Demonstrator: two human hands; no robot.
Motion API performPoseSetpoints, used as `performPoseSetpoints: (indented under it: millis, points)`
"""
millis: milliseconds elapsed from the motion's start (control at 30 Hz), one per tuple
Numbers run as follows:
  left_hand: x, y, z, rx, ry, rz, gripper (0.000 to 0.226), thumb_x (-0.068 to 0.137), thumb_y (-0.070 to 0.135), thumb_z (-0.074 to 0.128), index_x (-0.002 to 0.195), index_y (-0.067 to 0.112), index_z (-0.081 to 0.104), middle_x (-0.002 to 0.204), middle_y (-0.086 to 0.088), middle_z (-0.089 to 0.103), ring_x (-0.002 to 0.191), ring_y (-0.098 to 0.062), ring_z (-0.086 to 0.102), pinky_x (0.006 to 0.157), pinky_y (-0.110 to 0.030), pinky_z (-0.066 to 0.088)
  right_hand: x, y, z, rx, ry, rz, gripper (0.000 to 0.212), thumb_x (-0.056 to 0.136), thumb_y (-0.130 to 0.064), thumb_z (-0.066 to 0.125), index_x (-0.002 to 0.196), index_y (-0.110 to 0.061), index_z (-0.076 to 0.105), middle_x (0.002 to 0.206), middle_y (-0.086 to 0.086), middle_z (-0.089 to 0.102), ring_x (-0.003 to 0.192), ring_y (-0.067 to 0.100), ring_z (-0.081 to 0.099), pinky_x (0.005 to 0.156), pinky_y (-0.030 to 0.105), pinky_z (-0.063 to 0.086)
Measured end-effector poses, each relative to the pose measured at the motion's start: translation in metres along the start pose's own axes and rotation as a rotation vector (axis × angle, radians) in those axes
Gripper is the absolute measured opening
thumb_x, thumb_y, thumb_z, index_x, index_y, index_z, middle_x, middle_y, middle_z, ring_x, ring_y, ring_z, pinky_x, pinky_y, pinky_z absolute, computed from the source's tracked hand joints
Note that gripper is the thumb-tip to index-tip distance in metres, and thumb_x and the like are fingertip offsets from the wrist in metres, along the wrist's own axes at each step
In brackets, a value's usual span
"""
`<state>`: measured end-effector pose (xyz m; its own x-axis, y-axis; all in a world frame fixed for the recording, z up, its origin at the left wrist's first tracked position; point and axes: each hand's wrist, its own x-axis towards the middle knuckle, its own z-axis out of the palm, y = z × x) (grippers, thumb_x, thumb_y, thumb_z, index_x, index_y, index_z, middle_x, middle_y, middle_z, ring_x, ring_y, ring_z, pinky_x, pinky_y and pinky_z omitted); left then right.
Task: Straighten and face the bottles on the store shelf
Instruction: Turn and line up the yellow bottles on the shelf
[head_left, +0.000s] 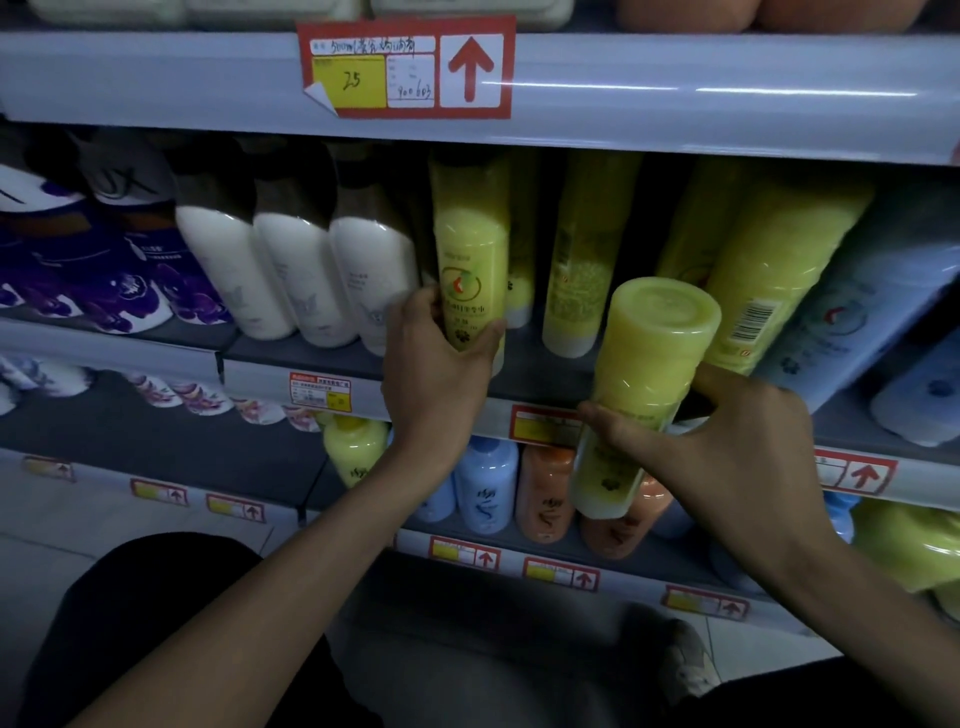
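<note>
right grip (727, 441) wrapped round tilted yellow bottle (655, 353); left grip (436, 364) clasps upright shelf bottle (470, 244).

Left grip (441, 358) curls round standing bottle (470, 249), right grip (727, 441) round tilted bottle (654, 343).

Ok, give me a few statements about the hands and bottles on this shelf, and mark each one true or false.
1. The left hand grips a yellow bottle standing on the shelf. True.
2. The right hand is empty. False: it holds a second yellow bottle, tilted, in front of the shelf edge.
3. The white bottles stand to the right of the yellow ones. False: they stand to the left.
4. The price tag on the upper shelf edge shows a red arrow pointing up. True.
</note>
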<state>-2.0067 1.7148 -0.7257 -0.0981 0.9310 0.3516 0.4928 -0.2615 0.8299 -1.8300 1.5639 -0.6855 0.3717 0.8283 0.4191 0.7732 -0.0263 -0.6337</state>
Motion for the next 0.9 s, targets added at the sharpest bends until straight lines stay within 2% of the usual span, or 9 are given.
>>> performPoseSetpoints:
  millis: [100,200,267,400,533,667,733,800,900]
  points:
    - [0.001,0.001,-0.004,-0.049,-0.041,-0.017,0.055,0.074,0.058,0.079,0.119,0.032,0.063,0.112,0.010,0.070,0.098,-0.007,0.070,0.083,-0.042,0.061,0.002,0.000,-0.001,0.029,-0.012,0.019,0.042,0.073,-0.067,0.078,0.071,-0.027,0.069,0.062,-0.009,0.067,0.063,0.003,0.062,0.055,0.035,0.049]
    - [-0.002,0.007,-0.008,-0.121,-0.121,-0.009,0.049,0.078,0.039,0.088,0.120,0.028,0.066,0.105,0.014,0.072,0.093,0.004,0.068,0.083,-0.030,0.061,0.006,-0.001,0.000,0.090,-0.052,0.054,0.038,0.074,-0.063,0.080,0.074,-0.026,0.071,0.066,-0.009,0.070,0.065,0.002,0.065,0.058,0.036,0.053]
    - [-0.008,0.012,-0.008,-0.157,-0.189,0.012,0.048,0.078,0.036,0.089,0.119,0.029,0.066,0.104,0.015,0.072,0.093,0.008,0.067,0.082,-0.024,0.060,0.006,-0.004,0.001,0.121,-0.064,0.062,0.035,0.074,-0.059,0.082,0.076,-0.026,0.072,0.068,-0.008,0.072,0.066,0.002,0.067,0.059,0.039,0.056]
    - [-0.021,0.019,0.000,-0.217,-0.269,0.060,0.058,0.073,0.047,0.085,0.125,0.027,0.068,0.115,0.007,0.072,0.102,0.000,0.068,0.087,-0.035,0.061,0.003,-0.009,0.002,0.095,-0.045,0.039,0.035,0.073,-0.058,0.082,0.073,-0.025,0.070,0.065,-0.009,0.070,0.064,0.003,0.065,0.056,0.037,0.053]
    - [-0.028,0.028,0.008,-0.252,-0.290,0.061,0.064,0.065,0.058,0.076,0.122,0.030,0.069,0.112,0.013,0.072,0.101,0.004,0.068,0.084,-0.037,0.062,0.002,-0.011,-0.003,0.092,-0.032,0.028,0.035,0.073,-0.057,0.082,0.070,-0.025,0.069,0.062,-0.009,0.069,0.063,0.001,0.065,0.053,0.031,0.050]
    - [-0.031,0.030,0.019,-0.279,-0.268,0.040,0.051,0.067,0.050,0.081,0.113,0.034,0.065,0.103,0.018,0.073,0.095,0.006,0.068,0.084,-0.037,0.062,0.002,-0.010,-0.006,0.089,-0.036,0.021,0.029,0.073,-0.052,0.084,0.071,-0.026,0.070,0.061,-0.013,0.067,0.068,-0.002,0.066,0.053,0.017,0.045]
    - [-0.033,0.027,0.026,-0.282,-0.271,0.039,0.054,0.070,0.047,0.083,0.118,0.029,0.066,0.108,0.014,0.073,0.099,0.002,0.068,0.084,-0.039,0.062,0.002,-0.008,-0.005,0.075,-0.044,0.028,0.029,0.071,-0.053,0.083,0.072,-0.027,0.070,0.062,-0.013,0.068,0.070,-0.003,0.066,0.055,0.017,0.045]
    - [-0.033,0.024,0.029,-0.302,-0.315,0.046,0.055,0.076,0.036,0.085,0.126,0.028,0.065,0.114,0.009,0.072,0.105,-0.003,0.069,0.087,-0.041,0.062,0.002,-0.007,-0.004,0.066,-0.049,0.034,0.029,0.070,-0.054,0.082,0.073,-0.027,0.071,0.063,-0.014,0.068,0.071,-0.005,0.065,0.056,0.017,0.046]
    - [-0.028,0.018,0.025,-0.353,-0.445,0.052,0.055,0.084,0.016,0.081,0.135,0.025,0.063,0.119,0.010,0.073,0.111,0.000,0.067,0.094,-0.031,0.060,0.002,-0.007,-0.002,0.063,-0.053,0.027,0.031,0.071,-0.057,0.081,0.075,-0.027,0.072,0.064,-0.014,0.069,0.073,-0.004,0.065,0.056,0.019,0.047]
